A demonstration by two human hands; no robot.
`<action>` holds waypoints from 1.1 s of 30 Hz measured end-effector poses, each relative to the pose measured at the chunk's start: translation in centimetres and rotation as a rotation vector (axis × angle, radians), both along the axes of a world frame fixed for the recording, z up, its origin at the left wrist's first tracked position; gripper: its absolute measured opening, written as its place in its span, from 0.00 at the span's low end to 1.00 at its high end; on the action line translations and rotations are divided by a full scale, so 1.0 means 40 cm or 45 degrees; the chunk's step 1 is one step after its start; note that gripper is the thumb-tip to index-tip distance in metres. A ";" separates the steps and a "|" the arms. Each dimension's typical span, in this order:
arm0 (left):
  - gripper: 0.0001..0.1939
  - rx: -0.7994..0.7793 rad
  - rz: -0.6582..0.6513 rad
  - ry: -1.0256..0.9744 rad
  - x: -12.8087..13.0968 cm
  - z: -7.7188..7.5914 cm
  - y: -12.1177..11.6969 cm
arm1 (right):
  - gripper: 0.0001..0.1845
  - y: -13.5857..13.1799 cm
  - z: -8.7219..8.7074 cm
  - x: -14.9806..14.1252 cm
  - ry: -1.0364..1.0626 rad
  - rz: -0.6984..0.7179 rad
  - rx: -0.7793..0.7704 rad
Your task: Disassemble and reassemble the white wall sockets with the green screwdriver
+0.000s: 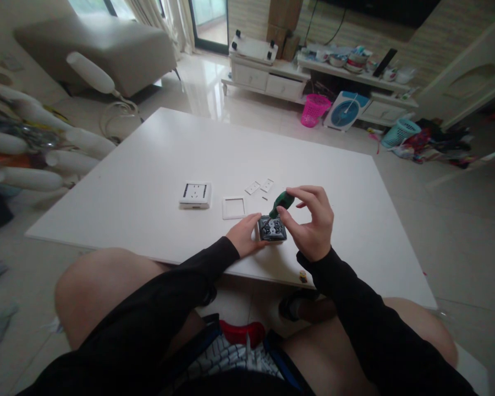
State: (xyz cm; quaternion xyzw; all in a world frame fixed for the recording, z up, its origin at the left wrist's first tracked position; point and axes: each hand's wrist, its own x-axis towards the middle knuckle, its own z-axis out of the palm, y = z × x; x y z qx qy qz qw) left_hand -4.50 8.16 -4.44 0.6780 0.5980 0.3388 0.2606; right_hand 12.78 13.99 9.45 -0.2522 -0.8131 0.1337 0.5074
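Observation:
My right hand grips a screwdriver by its green handle, thumb and fingers pinched round it. The shaft slants down to the left, its tip at the upper left part of a black wall socket. My left hand holds that socket by its left side, steadying it on the white table. A white square frame lies just beyond my left hand. Two small white cover plates and a short dark piece rest behind the socket.
A white wall socket stands on the white table to the left. A small yellow figure sits by the near edge. Lamp arms with white shades reach beside the table's left edge. A pink basket stands on the floor beyond.

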 end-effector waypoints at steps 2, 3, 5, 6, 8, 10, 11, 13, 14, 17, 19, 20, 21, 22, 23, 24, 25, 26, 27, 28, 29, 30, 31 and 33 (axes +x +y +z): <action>0.46 0.000 0.002 -0.008 0.000 0.001 0.000 | 0.18 0.001 0.000 0.000 0.003 -0.017 0.009; 0.46 0.001 0.004 -0.008 0.000 0.002 0.001 | 0.18 0.000 0.001 0.000 0.002 -0.010 0.005; 0.45 0.004 0.004 -0.003 0.000 0.004 0.001 | 0.20 -0.001 0.002 0.000 -0.006 0.026 -0.015; 0.45 0.006 0.000 0.001 0.000 0.005 0.001 | 0.22 -0.002 0.002 0.001 -0.013 0.047 -0.021; 0.45 0.008 -0.009 0.005 0.000 0.005 0.002 | 0.23 -0.003 0.003 0.001 -0.026 0.069 -0.017; 0.45 0.014 -0.010 0.000 0.000 0.004 0.002 | 0.20 -0.002 0.002 0.001 -0.019 0.042 0.008; 0.46 0.018 -0.011 -0.004 0.000 0.002 0.002 | 0.18 -0.001 0.001 0.000 -0.009 0.015 0.019; 0.46 0.024 -0.005 -0.010 0.000 0.000 0.001 | 0.17 0.000 -0.001 0.000 0.005 -0.024 0.019; 0.46 0.022 -0.001 -0.009 0.000 -0.001 0.000 | 0.17 0.000 -0.001 0.001 0.006 -0.025 0.010; 0.45 0.008 0.017 0.009 -0.001 -0.003 -0.001 | 0.23 -0.003 0.000 0.002 0.000 0.024 -0.023; 0.45 0.002 0.015 0.014 0.000 -0.002 -0.001 | 0.23 -0.004 0.001 0.001 -0.001 0.048 -0.030; 0.45 0.001 0.010 0.010 0.000 -0.001 0.000 | 0.21 -0.003 0.002 0.001 0.001 0.043 -0.026; 0.45 0.002 0.005 0.004 0.000 -0.001 0.000 | 0.19 -0.003 0.001 0.000 0.002 0.026 -0.018; 0.45 0.003 0.000 -0.002 0.000 0.000 0.000 | 0.18 -0.002 0.000 0.000 0.004 0.003 -0.011; 0.45 0.002 -0.002 -0.006 0.001 0.001 0.001 | 0.18 -0.002 0.000 0.000 0.007 -0.017 -0.005; 0.45 -0.001 0.000 -0.006 0.001 0.001 0.001 | 0.18 -0.001 -0.001 0.000 0.008 -0.026 0.000; 0.46 -0.004 0.004 -0.002 0.001 0.001 0.001 | 0.20 -0.001 -0.001 0.000 0.006 -0.019 0.002; 0.46 -0.005 0.007 0.003 0.000 0.001 0.000 | 0.22 -0.001 -0.002 0.001 0.005 0.001 0.000; 0.45 -0.003 0.009 0.006 0.000 0.001 0.000 | 0.25 -0.002 -0.001 0.002 0.005 0.027 -0.001; 0.45 0.003 0.009 0.006 -0.001 0.001 0.000 | 0.27 -0.002 -0.001 0.002 0.002 0.051 -0.002; 0.44 0.010 0.008 0.002 -0.001 0.001 0.000 | 0.27 -0.002 -0.001 0.003 -0.007 0.067 -0.005; 0.44 0.016 0.003 -0.007 -0.001 0.001 0.000 | 0.26 -0.002 -0.001 0.003 -0.020 0.071 -0.009; 0.44 0.020 -0.003 -0.017 -0.001 0.002 0.000 | 0.24 -0.002 -0.001 0.002 -0.033 0.061 -0.011; 0.44 0.019 -0.015 -0.031 0.000 0.002 0.000 | 0.21 -0.001 -0.002 0.001 -0.051 0.006 -0.008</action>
